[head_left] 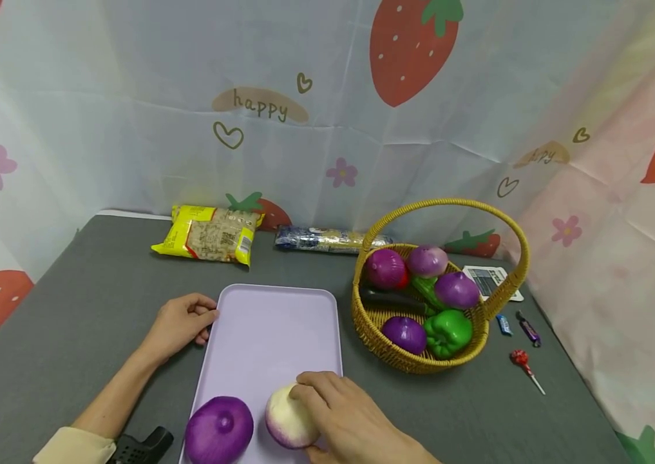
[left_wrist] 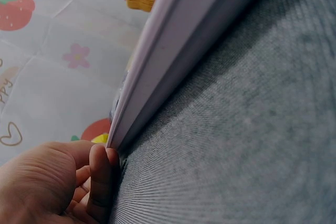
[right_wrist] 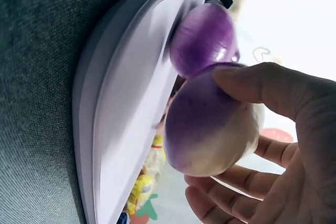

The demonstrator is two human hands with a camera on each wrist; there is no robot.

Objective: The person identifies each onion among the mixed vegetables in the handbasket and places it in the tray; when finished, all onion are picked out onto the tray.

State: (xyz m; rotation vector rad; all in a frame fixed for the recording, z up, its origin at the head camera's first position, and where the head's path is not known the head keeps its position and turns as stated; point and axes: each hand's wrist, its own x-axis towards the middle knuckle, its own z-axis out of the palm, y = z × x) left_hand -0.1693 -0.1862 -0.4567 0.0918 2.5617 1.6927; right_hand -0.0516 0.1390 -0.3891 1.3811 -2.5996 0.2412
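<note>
My right hand [head_left: 350, 412] grips a white-and-purple turnip [right_wrist: 210, 124] over the near right part of the lilac tray [head_left: 272, 322]. In the right wrist view the thumb lies on its purple side and the fingers curl round the pale side. Left of it, a purple onion [head_left: 219, 430] sits at the tray's near left corner. My left hand [head_left: 181, 322] pinches the tray's left rim between thumb and fingers, as the left wrist view shows the fingertips [left_wrist: 100, 153] at the rim.
Right of the tray stands a yellow wicker basket [head_left: 414, 367] with onions, a green pepper [head_left: 447, 333] and an eggplant [head_left: 393, 301]. Behind lie a yellow food bag [head_left: 217, 233] and a long packet [head_left: 321, 239]. Wrapped candies and a lollipop [head_left: 521, 361] lie at the right.
</note>
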